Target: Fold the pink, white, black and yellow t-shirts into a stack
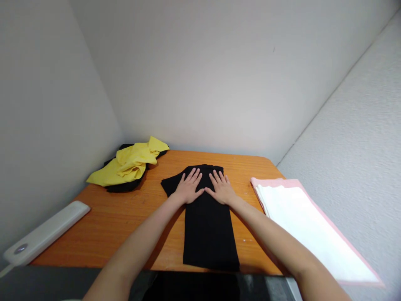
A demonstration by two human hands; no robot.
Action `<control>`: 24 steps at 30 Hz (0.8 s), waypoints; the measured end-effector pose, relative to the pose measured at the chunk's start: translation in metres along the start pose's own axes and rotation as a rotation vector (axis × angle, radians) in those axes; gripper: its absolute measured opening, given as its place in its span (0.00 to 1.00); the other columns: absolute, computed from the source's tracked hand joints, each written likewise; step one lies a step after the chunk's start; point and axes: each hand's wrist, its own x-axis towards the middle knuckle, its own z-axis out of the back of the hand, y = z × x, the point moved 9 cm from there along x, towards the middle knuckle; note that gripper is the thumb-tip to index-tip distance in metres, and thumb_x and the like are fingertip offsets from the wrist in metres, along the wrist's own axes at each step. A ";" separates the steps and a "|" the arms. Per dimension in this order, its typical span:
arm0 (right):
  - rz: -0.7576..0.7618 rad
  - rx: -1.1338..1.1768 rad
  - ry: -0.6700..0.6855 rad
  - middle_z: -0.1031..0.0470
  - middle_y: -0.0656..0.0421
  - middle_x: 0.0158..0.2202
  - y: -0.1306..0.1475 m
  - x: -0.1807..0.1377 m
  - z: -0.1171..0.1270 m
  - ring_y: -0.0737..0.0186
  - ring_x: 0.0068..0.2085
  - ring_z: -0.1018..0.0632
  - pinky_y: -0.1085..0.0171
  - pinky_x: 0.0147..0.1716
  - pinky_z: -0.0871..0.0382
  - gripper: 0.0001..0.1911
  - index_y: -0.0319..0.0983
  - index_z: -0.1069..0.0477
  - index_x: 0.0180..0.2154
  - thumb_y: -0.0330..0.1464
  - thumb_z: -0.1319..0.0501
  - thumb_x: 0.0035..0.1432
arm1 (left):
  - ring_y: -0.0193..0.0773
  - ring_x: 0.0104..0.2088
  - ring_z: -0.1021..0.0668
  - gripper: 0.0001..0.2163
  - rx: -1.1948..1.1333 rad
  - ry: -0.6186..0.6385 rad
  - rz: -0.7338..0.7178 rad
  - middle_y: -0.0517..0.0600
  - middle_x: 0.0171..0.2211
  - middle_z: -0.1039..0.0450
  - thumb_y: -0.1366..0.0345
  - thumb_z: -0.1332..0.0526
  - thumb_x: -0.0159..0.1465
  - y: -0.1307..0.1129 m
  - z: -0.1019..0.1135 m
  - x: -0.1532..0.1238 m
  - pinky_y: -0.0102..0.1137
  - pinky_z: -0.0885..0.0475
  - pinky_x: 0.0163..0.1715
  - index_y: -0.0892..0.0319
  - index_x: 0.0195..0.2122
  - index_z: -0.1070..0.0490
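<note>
A black garment (pixel 208 230) lies folded into a long strip down the middle of the orange wooden table (pixel 125 217). Part of a sleeve sticks out at its far left. My left hand (pixel 189 187) lies flat on the upper part of the garment, fingers spread. My right hand (pixel 221 187) rests flat beside it, fingers also spread, thumbs nearly touching. Neither hand holds anything.
A crumpled yellow cloth (pixel 131 164) lies on a dark cloth (pixel 123 186) at the table's far left corner. Folded white cloths on a pink one (pixel 308 225) sit at the right edge. A white power strip (pixel 44 233) lies at the left edge. Walls close in on three sides.
</note>
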 end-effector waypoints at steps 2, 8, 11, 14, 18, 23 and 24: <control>-0.005 -0.004 0.002 0.65 0.52 0.70 0.002 -0.001 0.005 0.44 0.69 0.62 0.44 0.64 0.69 0.43 0.36 0.54 0.68 0.57 0.57 0.63 | 0.46 0.69 0.58 0.30 0.065 -0.048 -0.024 0.53 0.70 0.58 0.50 0.52 0.67 -0.007 0.009 0.000 0.49 0.60 0.66 0.59 0.67 0.50; 0.070 0.007 -0.048 0.65 0.46 0.69 0.031 -0.030 0.027 0.48 0.69 0.64 0.47 0.65 0.70 0.38 0.28 0.51 0.66 0.48 0.54 0.65 | 0.44 0.68 0.51 0.25 0.124 -0.141 -0.157 0.56 0.67 0.48 0.59 0.54 0.69 -0.044 0.033 -0.031 0.44 0.62 0.67 0.63 0.65 0.44; 0.154 0.037 -0.007 0.63 0.45 0.69 0.057 -0.064 0.025 0.49 0.69 0.62 0.49 0.66 0.67 0.40 0.26 0.52 0.66 0.49 0.55 0.66 | 0.42 0.68 0.49 0.24 0.073 -0.093 -0.184 0.55 0.67 0.47 0.59 0.57 0.70 -0.053 0.028 -0.054 0.43 0.57 0.66 0.62 0.65 0.44; 0.267 0.072 0.045 0.64 0.47 0.69 0.080 -0.100 0.018 0.50 0.69 0.62 0.51 0.66 0.66 0.43 0.27 0.54 0.67 0.53 0.55 0.64 | 0.42 0.68 0.49 0.24 0.038 -0.033 -0.179 0.53 0.67 0.48 0.58 0.57 0.70 -0.055 0.015 -0.068 0.42 0.54 0.66 0.59 0.66 0.46; 0.295 0.084 0.054 0.67 0.48 0.69 0.092 -0.126 0.011 0.50 0.69 0.64 0.50 0.67 0.66 0.44 0.28 0.56 0.68 0.54 0.55 0.64 | 0.43 0.68 0.49 0.25 0.026 -0.041 -0.132 0.53 0.67 0.49 0.56 0.57 0.70 -0.052 0.010 -0.072 0.44 0.55 0.66 0.59 0.65 0.45; 0.268 0.091 0.057 0.68 0.49 0.69 0.091 -0.129 0.010 0.50 0.69 0.64 0.49 0.67 0.67 0.43 0.29 0.57 0.68 0.53 0.54 0.64 | 0.43 0.68 0.48 0.25 -0.045 -0.013 -0.121 0.54 0.68 0.50 0.56 0.56 0.70 -0.051 0.007 -0.072 0.45 0.53 0.66 0.59 0.65 0.45; 0.273 0.104 0.080 0.67 0.48 0.69 0.090 -0.127 0.011 0.50 0.69 0.64 0.49 0.67 0.66 0.44 0.29 0.57 0.68 0.54 0.54 0.64 | 0.43 0.68 0.48 0.24 -0.079 0.006 -0.127 0.54 0.68 0.50 0.56 0.56 0.70 -0.050 0.007 -0.071 0.45 0.52 0.65 0.59 0.65 0.45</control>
